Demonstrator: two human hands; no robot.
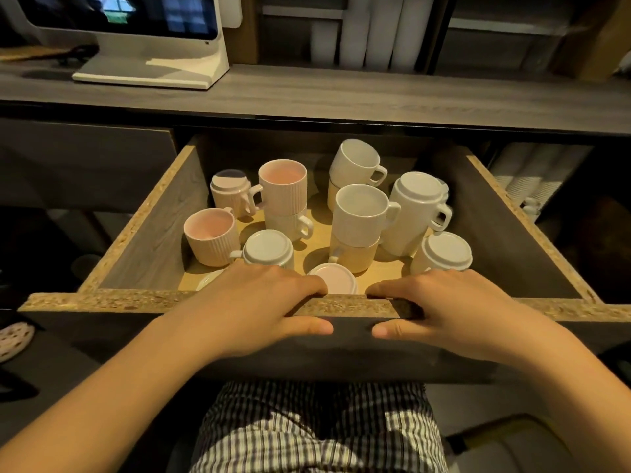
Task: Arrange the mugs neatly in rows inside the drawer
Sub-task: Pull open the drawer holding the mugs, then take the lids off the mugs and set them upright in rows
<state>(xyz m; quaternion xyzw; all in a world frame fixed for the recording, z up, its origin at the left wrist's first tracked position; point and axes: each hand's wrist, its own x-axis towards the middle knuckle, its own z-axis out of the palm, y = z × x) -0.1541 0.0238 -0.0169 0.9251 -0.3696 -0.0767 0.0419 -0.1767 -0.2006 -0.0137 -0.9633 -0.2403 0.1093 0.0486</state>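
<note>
An open wooden drawer (pixel 146 233) holds several mugs in no order. A ribbed pink mug (pixel 211 235) stands upright at the left, and another ribbed pink mug (pixel 283 186) is stacked on a white one. White mugs (pixel 362 213) are stacked in the middle; others lie upside down, such as one at the right (pixel 444 252) and one near the front (pixel 269 249). My left hand (pixel 259 305) and my right hand (pixel 454 308) both grip the drawer's front panel (pixel 348 305), fingers over its top edge and thumbs on its outer face.
A grey countertop (pixel 341 93) runs above the drawer, with a white monitor stand (pixel 153 70) at the left and white cylinders (pixel 372 32) behind. Stacked cups (pixel 526 175) sit in a shelf right of the drawer. My checked clothing (pixel 317 428) is below.
</note>
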